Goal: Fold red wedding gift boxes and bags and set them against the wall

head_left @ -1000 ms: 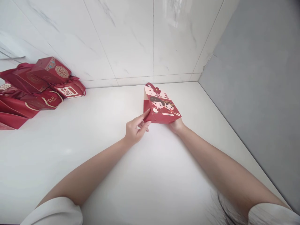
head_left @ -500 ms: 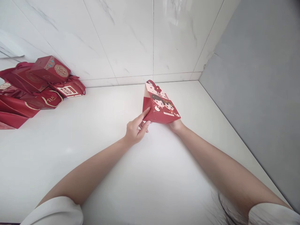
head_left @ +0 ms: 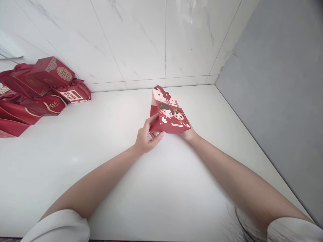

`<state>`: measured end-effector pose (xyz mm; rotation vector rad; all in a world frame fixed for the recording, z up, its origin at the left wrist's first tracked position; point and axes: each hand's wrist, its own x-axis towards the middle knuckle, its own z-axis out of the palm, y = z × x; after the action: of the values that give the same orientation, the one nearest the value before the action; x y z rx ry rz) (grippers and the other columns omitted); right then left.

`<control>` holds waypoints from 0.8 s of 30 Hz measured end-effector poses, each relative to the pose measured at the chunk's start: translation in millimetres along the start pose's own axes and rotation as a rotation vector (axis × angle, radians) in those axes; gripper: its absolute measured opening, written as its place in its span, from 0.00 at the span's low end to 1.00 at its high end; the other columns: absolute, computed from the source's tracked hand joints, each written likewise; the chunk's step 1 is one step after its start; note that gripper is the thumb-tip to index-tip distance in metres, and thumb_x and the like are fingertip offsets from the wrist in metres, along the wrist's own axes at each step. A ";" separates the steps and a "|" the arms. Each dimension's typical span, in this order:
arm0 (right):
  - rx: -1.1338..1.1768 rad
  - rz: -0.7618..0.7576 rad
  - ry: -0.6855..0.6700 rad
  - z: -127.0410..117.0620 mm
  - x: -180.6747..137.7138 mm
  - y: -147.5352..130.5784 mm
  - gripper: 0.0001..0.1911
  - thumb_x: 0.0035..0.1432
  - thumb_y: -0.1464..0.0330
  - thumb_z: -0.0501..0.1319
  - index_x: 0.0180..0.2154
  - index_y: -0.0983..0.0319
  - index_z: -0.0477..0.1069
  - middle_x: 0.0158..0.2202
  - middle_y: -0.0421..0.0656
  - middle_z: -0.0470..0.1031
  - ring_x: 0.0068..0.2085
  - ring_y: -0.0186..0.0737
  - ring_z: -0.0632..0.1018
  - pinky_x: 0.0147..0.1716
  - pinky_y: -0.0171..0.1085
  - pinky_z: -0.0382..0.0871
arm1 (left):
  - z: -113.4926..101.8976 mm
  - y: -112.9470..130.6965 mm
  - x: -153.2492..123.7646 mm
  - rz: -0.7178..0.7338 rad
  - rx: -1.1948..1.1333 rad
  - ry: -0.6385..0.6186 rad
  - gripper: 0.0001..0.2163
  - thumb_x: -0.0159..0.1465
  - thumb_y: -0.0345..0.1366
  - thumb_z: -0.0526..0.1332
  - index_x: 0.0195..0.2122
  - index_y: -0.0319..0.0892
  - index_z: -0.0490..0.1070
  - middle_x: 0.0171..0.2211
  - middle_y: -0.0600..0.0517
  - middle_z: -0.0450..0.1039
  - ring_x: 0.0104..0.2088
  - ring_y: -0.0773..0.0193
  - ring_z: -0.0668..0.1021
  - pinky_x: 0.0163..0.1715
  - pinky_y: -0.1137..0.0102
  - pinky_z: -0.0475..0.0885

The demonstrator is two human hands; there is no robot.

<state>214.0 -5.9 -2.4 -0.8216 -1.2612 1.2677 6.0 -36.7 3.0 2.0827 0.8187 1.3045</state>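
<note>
A small red and pink gift bag (head_left: 168, 112) with a cartoon couple printed on it is tilted up over the white counter (head_left: 106, 158). My left hand (head_left: 146, 137) pinches its near left corner, thumb on the side panel. My right hand (head_left: 188, 135) is mostly hidden under the bag's near right corner and supports it from below; its fingers do not show. A red loop handle sticks up at the bag's far end.
A heap of red gift bags and boxes (head_left: 37, 90) lies at the far left against the marble wall (head_left: 136, 40). A grey wall (head_left: 277, 77) borders the counter on the right.
The bag has been tipped up and drawn slightly toward me and to the left. My left hand shifted from touching its corner with a finger to pinching it.
</note>
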 end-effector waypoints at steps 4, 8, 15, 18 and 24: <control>-0.011 -0.016 0.006 1.2 -2.5 0.8 0.29 0.47 0.46 0.72 0.46 0.57 0.80 0.49 0.46 0.83 0.56 0.59 0.80 0.52 0.54 0.78 | 0.3 2.2 -0.3 -0.049 -0.001 0.000 0.30 0.67 0.38 0.64 0.69 0.50 0.57 0.43 0.51 0.80 0.23 0.72 0.78 0.22 0.77 0.77; 0.008 -0.077 0.118 2.2 -5.3 -0.2 0.28 0.46 0.46 0.73 0.43 0.58 0.79 0.49 0.47 0.83 0.54 0.59 0.81 0.53 0.55 0.77 | -3.8 0.4 4.4 -0.049 0.035 -0.019 0.27 0.68 0.43 0.62 0.68 0.54 0.61 0.55 0.46 0.76 0.29 0.69 0.82 0.25 0.74 0.78; -0.140 -0.196 0.458 12.5 -13.6 -7.0 0.24 0.66 0.45 0.56 0.40 0.58 0.75 0.39 0.43 0.82 0.40 0.46 0.81 0.41 0.45 0.77 | -3.4 -14.6 11.3 -0.043 0.016 -0.077 0.39 0.68 0.56 0.58 0.75 0.57 0.41 0.77 0.50 0.37 0.76 0.44 0.44 0.73 0.46 0.50; -0.339 -0.296 0.453 16.5 -18.0 -6.8 0.24 0.71 0.49 0.50 0.41 0.58 0.76 0.40 0.44 0.81 0.42 0.46 0.80 0.44 0.45 0.76 | 0.1 -20.6 10.6 -0.278 -0.043 -0.041 0.37 0.72 0.52 0.54 0.75 0.56 0.34 0.76 0.46 0.40 0.74 0.46 0.54 0.70 0.47 0.59; -0.712 -0.582 0.200 16.2 -23.1 -8.3 0.22 0.75 0.59 0.47 0.61 0.51 0.71 0.57 0.45 0.78 0.56 0.48 0.78 0.57 0.51 0.71 | 4.1 -23.9 11.7 -0.156 -0.110 -0.115 0.49 0.61 0.52 0.68 0.75 0.56 0.36 0.75 0.42 0.44 0.71 0.42 0.62 0.66 0.47 0.65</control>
<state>203.6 -32.8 3.6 -0.9408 -1.6477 0.2489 8.8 -12.7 -8.9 1.9469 0.8228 1.1114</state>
